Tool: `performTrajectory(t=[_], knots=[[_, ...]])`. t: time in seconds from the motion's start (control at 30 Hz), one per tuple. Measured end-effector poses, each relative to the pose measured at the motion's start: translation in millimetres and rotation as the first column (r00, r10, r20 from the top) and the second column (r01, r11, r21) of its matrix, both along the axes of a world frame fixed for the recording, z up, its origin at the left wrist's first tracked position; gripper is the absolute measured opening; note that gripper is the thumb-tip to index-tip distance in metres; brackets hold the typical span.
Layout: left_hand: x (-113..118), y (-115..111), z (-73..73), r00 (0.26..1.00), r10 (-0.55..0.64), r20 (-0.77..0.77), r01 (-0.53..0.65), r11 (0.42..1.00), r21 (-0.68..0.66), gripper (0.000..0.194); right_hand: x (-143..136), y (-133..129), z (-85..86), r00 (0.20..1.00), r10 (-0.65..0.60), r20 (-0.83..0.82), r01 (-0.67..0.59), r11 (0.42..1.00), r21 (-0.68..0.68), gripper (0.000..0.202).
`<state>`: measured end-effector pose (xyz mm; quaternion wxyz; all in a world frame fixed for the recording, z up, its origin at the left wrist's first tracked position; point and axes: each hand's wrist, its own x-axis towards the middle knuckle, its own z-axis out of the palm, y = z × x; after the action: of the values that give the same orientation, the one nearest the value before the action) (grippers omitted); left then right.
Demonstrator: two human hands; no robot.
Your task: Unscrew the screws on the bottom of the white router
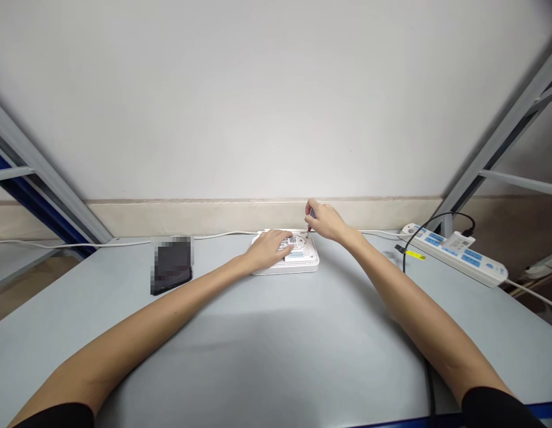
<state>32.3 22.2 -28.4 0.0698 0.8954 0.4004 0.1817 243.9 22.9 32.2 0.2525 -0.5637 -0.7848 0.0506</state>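
A white, flat device with vent holes and printed labels (309, 261) lies on the grey table near the wall; it looks like a router, labelled side up. Across its left part rests my left hand (269, 248), fingers spread flat and pressing on the casing. My right hand (325, 220) is closed around the handle of a small screwdriver (309, 229), held upright. The tip of the screwdriver meets the device near its far right corner. My fingers hide part of the handle, and my left hand covers part of the labels.
A dark phone-like object (172, 264), partly blurred out, lies on the left. At the right sits a white power strip (458, 252) with a plug and a black cable (404, 255) carrying a yellow tag. A white cable (222, 234) runs along the wall. Metal frame bars flank the table (276, 345).
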Motion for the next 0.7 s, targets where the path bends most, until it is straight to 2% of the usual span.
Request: performTrajectory(t=[0.37,0.7], knots=[[0.9,0.5,0.1,1.0,-0.005,-0.008,0.005,1.0,-0.002,0.043,-0.5,-1.9,0.8,1.0,-0.012,0.005,0.012,1.0,0.016,0.014],[0.7,0.7,-0.9,1.0,-0.004,0.0,0.004,1.0,0.009,0.042,0.2,1.9,-2.8,0.999,0.029,-0.026,-0.029,1.0,-0.004,0.015]])
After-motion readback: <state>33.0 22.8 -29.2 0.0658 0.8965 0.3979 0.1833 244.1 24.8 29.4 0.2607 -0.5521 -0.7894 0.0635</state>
